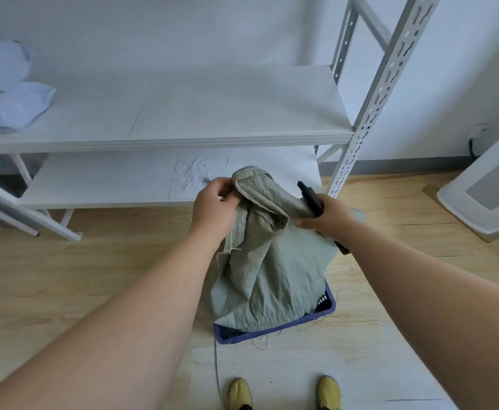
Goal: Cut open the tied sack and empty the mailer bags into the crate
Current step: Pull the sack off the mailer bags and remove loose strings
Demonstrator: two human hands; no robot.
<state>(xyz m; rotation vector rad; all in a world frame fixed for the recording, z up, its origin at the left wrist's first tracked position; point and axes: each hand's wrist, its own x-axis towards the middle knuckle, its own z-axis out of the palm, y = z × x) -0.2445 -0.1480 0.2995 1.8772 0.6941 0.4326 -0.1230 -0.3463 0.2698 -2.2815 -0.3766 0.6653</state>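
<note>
We hold the grey-green woven plastic sack (269, 261) up over the blue plastic crate (326, 306), which stands on the pale wood floor (94, 261) in front of our yellow shoes (240, 393); the sack's lower part hangs down into the crate and hides most of it, so we cannot tell what lies inside. Our left hand (212, 207) has its fingers curled round the hemmed edge of the sack near its top, pinching the fabric between thumb and fingers. Our right hand (326, 216) is closed around a black-handled cutting tool (311, 198), whose dark tip points up and away from us, and the same hand also touches the sack's fabric at its right side; whether it grips the cloth as well we cannot tell. Behind the sack stands a white metal shelving rack (366, 119) with white boards. On the upper board, far to the left, lie pale blue crumpled bags (11, 93). Loose threads trail on the floor beside the crate.
</note>
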